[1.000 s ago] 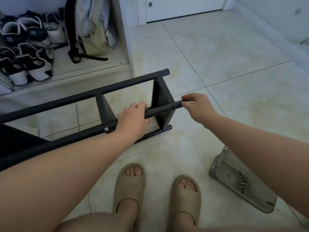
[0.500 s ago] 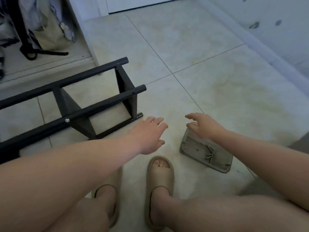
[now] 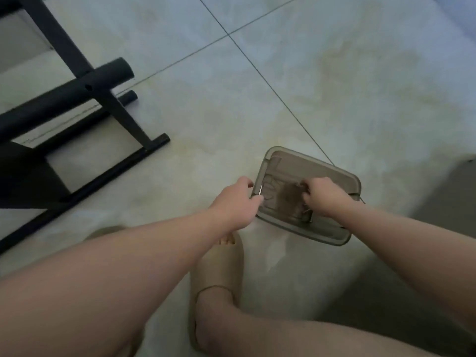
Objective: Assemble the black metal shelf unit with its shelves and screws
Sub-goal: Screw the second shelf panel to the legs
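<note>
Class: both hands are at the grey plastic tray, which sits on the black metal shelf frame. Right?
No. In the head view the grey plastic tray lies on the tiled floor, apart from the black metal shelf frame. Left hand and right hand are at it.

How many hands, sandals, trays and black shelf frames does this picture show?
Hands: 2 (left hand, right hand)
Sandals: 2
Grey tray: 1
Black shelf frame: 1
Total: 6
</note>
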Available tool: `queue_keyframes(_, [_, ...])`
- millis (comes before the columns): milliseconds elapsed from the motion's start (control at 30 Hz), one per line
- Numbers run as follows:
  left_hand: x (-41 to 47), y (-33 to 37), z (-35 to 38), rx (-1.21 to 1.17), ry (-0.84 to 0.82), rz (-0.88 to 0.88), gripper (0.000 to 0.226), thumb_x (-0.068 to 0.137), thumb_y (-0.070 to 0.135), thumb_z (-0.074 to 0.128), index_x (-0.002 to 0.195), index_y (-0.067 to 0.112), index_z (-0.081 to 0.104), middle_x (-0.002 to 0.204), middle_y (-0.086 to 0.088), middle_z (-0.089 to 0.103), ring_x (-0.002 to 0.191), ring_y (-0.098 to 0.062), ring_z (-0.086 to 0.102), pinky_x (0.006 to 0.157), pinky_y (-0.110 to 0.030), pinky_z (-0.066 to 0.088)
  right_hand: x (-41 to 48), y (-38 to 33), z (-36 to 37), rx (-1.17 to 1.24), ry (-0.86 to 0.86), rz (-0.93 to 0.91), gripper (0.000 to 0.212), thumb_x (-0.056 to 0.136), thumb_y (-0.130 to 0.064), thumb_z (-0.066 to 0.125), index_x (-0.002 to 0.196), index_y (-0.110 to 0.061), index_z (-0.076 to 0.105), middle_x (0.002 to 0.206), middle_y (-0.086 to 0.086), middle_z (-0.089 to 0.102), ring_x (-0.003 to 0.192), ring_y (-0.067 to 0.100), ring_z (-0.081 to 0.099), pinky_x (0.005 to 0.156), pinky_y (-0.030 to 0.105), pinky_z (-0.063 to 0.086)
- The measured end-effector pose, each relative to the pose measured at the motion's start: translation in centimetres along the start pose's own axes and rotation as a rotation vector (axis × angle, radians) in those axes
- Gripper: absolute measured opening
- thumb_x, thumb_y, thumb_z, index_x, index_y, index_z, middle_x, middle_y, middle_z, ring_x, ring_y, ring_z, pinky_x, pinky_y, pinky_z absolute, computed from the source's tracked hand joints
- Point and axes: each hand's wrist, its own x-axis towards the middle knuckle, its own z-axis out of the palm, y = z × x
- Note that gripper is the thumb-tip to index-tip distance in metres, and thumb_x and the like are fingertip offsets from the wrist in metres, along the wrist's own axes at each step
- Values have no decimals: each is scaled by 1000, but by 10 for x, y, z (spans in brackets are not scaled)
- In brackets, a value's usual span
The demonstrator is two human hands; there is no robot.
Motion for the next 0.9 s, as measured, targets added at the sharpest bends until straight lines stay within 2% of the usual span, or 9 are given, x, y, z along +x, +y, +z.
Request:
queue_keyframes(67, [8, -2, 9, -29, 29, 21, 26, 99, 38, 54, 120, 22, 52, 105, -4, 66, 102, -29, 61, 78, -34, 43, 7, 7, 7, -66, -9, 19, 33, 98, -15, 50, 130, -12, 58, 122, 18, 64, 105, 37, 63, 80, 38, 52])
queue_keyframes(167, [11, -4, 15, -65, 58, 44, 18, 100, 36, 54, 105, 20, 50, 92, -2, 62, 88, -26, 59, 69, -34, 37, 11, 14, 16, -177, -16, -11, 43, 97, -8, 50, 139, -16, 50, 127, 16, 58, 107, 36, 61, 84, 44, 54])
queue_keyframes(233, [11, -5, 14, -82, 62, 50, 18, 100, 37, 55, 103, 20, 50, 90, 1, 60, 83, -22, 57, 68, -33, 37, 11, 16, 21, -244, -2, -52, 45, 97, -4, 49, 140, -17, 48, 128, 15, 53, 106, 37, 60, 84, 45, 54])
queue_keyframes(300, [13, -5, 14, -95, 55, 50, 18, 99, 38, 56, 102, 22, 51, 91, 1, 63, 84, -20, 60, 69, -33, 40, 12, 15, 24, -299, 0, -78, 35, 97, -2, 50, 130, -14, 51, 126, 14, 47, 102, 38, 60, 80, 45, 53])
queue_keyframes(467, [16, -5, 15, -191, 23, 19, 19, 96, 41, 58, 101, 24, 51, 95, -2, 70, 86, -24, 69, 85, -41, 54, 15, 17, 25, -371, 11, -118, 13, 104, -9, 45, 111, -6, 56, 118, 16, 46, 101, 38, 58, 78, 42, 49])
queue_keyframes(567, [15, -4, 14, -204, 12, 7, 19, 97, 42, 57, 103, 25, 51, 98, -1, 70, 87, -22, 70, 80, -38, 54, 18, 19, 25, -397, 17, -138, 12, 103, -9, 47, 108, -5, 58, 116, 16, 46, 98, 37, 58, 71, 40, 43])
queue_keyframes(667, [12, -2, 11, -231, -5, -3, 23, 97, 43, 58, 108, 24, 52, 95, -2, 72, 82, -19, 72, 77, -34, 54, 15, 17, 19, -346, 50, -137, 16, 98, -15, 55, 112, -8, 58, 118, 14, 50, 100, 36, 59, 69, 39, 43])
queue_keyframes(800, [0, -1, -6, -176, -24, -47, 53, 93, 55, 57, 133, 22, 44, 119, -6, 66, 107, -27, 66, 98, -45, 50, -4, 8, 1, -143, 150, -44, 14, 94, -26, 57, 104, -16, 55, 104, 12, 63, 92, 36, 61, 68, 36, 46])
queue_keyframes(900, [-18, 1, -35, -61, -11, -43, 51, 97, 49, 54, 136, 17, 43, 127, -9, 62, 114, -30, 61, 97, -40, 49, -27, -6, -20, 83, 175, -78, 6, 94, -21, 57, 98, -18, 54, 98, 10, 65, 86, 32, 59, 70, 35, 46])
